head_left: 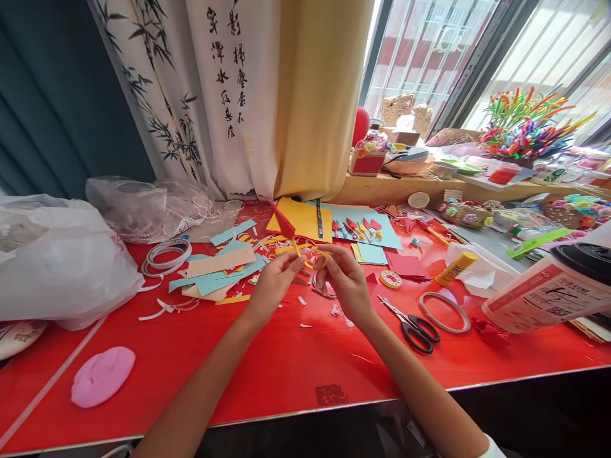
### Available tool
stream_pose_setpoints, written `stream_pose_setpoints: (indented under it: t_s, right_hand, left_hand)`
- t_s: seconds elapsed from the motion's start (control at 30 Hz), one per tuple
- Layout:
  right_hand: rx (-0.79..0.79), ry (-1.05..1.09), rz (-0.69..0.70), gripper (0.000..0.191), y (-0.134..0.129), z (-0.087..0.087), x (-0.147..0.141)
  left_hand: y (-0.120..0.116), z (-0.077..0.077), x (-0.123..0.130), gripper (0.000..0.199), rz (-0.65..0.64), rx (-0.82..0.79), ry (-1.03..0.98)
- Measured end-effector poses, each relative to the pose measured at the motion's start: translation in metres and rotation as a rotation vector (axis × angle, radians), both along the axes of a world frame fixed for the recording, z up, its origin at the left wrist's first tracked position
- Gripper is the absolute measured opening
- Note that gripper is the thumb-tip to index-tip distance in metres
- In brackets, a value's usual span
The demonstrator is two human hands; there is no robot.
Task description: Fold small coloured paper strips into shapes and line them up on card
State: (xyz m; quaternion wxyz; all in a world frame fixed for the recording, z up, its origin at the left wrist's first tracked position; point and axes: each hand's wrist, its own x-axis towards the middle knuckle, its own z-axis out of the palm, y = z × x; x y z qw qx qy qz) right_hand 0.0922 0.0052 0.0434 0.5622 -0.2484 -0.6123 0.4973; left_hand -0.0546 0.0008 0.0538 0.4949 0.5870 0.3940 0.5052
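Fingers (295, 264) of left hand (273, 283) and right hand (347, 280) pinch seemingly one yellow strip (296, 247); uneven pulling could detach red paper (283, 222) above them.

At frame centre, a paper piece (284, 221) rises above the left hand (275, 281); on the table (286, 366), a plastic bag (62, 261) lies far left, scissors (409, 320) right of centre.

So the red table (162, 356) is pretty crowded. Far left there's a big whitish plastic bag (67, 261), with a pink lump (102, 376) sitting nearer the front edge. Toward the middle, a mess of blue and peach paper strips (222, 262), some overlapping. Over on the right: black-handled scissors (414, 329) just beside a pale ring (466, 320), a small yellow roll (391, 279), red paper (407, 266) and a lidded cup (539, 289).
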Motion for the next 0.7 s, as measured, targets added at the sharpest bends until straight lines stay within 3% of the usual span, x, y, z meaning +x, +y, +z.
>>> stream_pose_setpoints:
  t_s: [0.13,0.53,0.7]
  right_hand:
    - [0.003,-0.052,-0.005,0.023,-0.0029,0.0002,-0.0019]
    - [0.146,-0.249,-0.129,0.019,-0.001,0.0004,0.0028]
    - [0.159,-0.285,-0.128,0.022,-0.0012,0.0002,0.0026]
  left_hand:
    - [-0.0036,0.0013,0.0021,0.035,0.011,-0.017,-0.101]
    - [-0.0066,-0.0001,0.006,0.037,0.032,-0.026,-0.148]
    - [-0.0079,-0.0027,0.0093,0.027,0.06,0.043,-0.165]
